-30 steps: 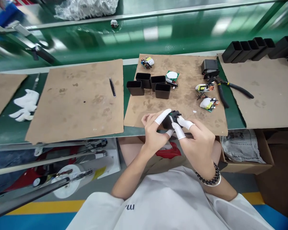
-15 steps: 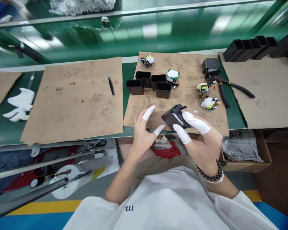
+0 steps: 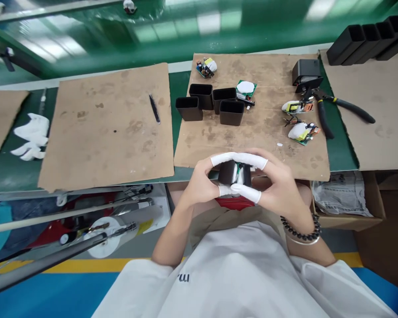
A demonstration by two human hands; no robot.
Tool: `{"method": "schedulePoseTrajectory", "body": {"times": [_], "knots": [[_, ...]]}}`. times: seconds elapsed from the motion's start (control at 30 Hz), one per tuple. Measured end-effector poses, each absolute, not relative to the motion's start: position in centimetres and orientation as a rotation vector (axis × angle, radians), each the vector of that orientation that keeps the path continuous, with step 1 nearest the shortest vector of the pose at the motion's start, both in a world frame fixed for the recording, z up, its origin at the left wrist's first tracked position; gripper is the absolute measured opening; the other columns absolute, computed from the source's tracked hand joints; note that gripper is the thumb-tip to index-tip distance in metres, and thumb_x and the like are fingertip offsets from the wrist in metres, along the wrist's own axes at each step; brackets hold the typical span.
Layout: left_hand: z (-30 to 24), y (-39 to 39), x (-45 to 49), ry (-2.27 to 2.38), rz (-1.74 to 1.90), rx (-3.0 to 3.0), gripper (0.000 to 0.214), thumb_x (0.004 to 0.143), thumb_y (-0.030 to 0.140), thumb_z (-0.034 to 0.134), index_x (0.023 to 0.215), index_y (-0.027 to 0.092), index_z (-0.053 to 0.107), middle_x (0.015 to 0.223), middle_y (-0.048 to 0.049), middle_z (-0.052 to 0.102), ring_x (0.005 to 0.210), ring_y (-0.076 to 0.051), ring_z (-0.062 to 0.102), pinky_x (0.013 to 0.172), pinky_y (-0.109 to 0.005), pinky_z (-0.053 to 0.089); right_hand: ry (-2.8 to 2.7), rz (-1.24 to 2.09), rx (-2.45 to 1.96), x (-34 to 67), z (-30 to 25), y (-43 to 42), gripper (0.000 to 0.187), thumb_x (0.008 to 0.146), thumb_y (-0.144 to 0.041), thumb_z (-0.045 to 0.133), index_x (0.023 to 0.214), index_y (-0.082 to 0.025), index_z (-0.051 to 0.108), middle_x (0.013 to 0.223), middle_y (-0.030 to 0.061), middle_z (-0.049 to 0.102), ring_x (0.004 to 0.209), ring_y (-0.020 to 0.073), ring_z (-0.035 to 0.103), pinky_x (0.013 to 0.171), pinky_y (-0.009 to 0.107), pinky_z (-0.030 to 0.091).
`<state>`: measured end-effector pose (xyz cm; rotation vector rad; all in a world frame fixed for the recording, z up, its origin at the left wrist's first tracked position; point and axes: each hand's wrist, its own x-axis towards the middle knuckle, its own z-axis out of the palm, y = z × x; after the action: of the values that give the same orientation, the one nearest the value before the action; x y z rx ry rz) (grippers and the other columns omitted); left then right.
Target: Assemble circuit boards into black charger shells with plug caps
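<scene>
Just past the near edge of the surface (image 3: 343, 152), above the lap, pinched from both sides: a small black casing (image 3: 225, 172) with a circuit board (image 3: 239, 171) showing in its open end, left hand (image 3: 199, 183) and right hand (image 3: 280, 192) both closed on it, capped forefingers over the top, thumbs beneath. Probably light and stiff in the shell, fragile at the board; best gripped by the flat plastic walls, clear of exposed parts.
</scene>
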<state>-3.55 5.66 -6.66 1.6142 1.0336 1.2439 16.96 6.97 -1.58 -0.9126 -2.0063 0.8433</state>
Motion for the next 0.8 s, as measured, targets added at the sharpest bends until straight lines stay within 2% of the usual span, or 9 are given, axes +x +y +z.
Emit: {"method": "schedulePoseTrajectory", "body": {"times": [0.07, 0.17, 0.3, 0.4, 0.53, 0.7, 0.8], "knots": [[-6.7, 5.7, -3.9, 0.987, 1.191, 1.569, 0.073, 0.061, 0.049, 0.098, 0.124, 0.020, 0.075, 0.123, -0.0125, 0.079, 0.110, -0.031, 0.077, 0.092, -0.039, 0.066, -1.997, 0.961, -0.865, 17.5, -1.1, 7.4, 0.041, 0.088, -0.035, 0.080, 0.127, -0.027, 0.071, 0.126, 0.0098, 0.072, 0.108, 0.0237, 0.075, 0.078, 0.032, 0.067], [-6.7, 5.7, -4.1, 0.909, 1.195, 1.513, 0.072, 0.061, 0.050, 0.098, 0.123, 0.022, 0.076, 0.120, -0.0117, 0.079, 0.106, -0.029, 0.078, 0.088, -0.036, 0.066, -1.981, 1.049, -0.839, 17.8, -0.8, 7.2, 0.041, 0.089, -0.030, 0.080, 0.129, -0.028, 0.072, 0.129, 0.0093, 0.071, 0.105, 0.0209, 0.075, 0.070, 0.026, 0.066], [-6.7, 5.7, -4.1, 0.890, 1.232, 1.471, 0.065, 0.065, 0.048, 0.096, 0.121, 0.023, 0.076, 0.121, -0.0115, 0.078, 0.108, -0.028, 0.078, 0.087, -0.034, 0.066, -2.006, 0.942, -0.810, 17.6, -1.0, 6.6, 0.041, 0.091, -0.026, 0.076, 0.132, -0.030, 0.071, 0.132, 0.0097, 0.070, 0.115, 0.0238, 0.072, 0.079, 0.030, 0.067], [-6.8, 5.9, -4.1, 0.868, 1.243, 1.447, 0.069, 0.060, 0.048, 0.099, 0.120, 0.023, 0.076, 0.119, -0.0110, 0.079, 0.106, -0.029, 0.078, 0.089, -0.035, 0.066, -1.981, 0.914, -0.815, 17.4, -1.3, 6.2, 0.047, 0.090, -0.024, 0.078, 0.136, -0.029, 0.068, 0.134, 0.0105, 0.069, 0.115, 0.0238, 0.072, 0.077, 0.029, 0.068], [-7.1, 6.1, -4.1, 0.825, 1.242, 1.426, 0.078, 0.055, 0.051, 0.101, 0.124, 0.024, 0.074, 0.122, -0.0116, 0.077, 0.115, -0.033, 0.076, 0.090, -0.037, 0.066, -1.949, 0.890, -0.836, 17.1, -1.7, 5.8, 0.055, 0.087, -0.023, 0.081, 0.139, -0.030, 0.065, 0.136, 0.0105, 0.067, 0.114, 0.0239, 0.072, 0.077, 0.030, 0.069], [-7.5, 6.2, -4.0, 0.813, 1.275, 1.400, 0.077, 0.057, 0.050, 0.100, 0.124, 0.023, 0.072, 0.125, -0.0125, 0.076, 0.121, -0.034, 0.073, 0.097, -0.039, 0.064, -1.961, 0.875, -0.867, 17.1, -1.6, 5.6, 0.058, 0.089, -0.027, 0.079, 0.144, -0.030, 0.061, 0.140, 0.0113, 0.066, 0.113, 0.0256, 0.074, 0.079, 0.033, 0.070], [-7.5, 6.3, -3.9, 0.808, 1.301, 1.389, 0.078, 0.056, 0.049, 0.101, 0.123, 0.022, 0.072, 0.126, -0.0124, 0.076, 0.123, -0.034, 0.073, 0.103, -0.040, 0.062, -2.025, 0.766, -0.830, 17.1, -1.6, 5.7, 0.062, 0.089, -0.024, 0.078, 0.148, -0.028, 0.058, 0.144, 0.0126, 0.065, 0.124, 0.0288, 0.070, 0.093, 0.039, 0.068]]}}
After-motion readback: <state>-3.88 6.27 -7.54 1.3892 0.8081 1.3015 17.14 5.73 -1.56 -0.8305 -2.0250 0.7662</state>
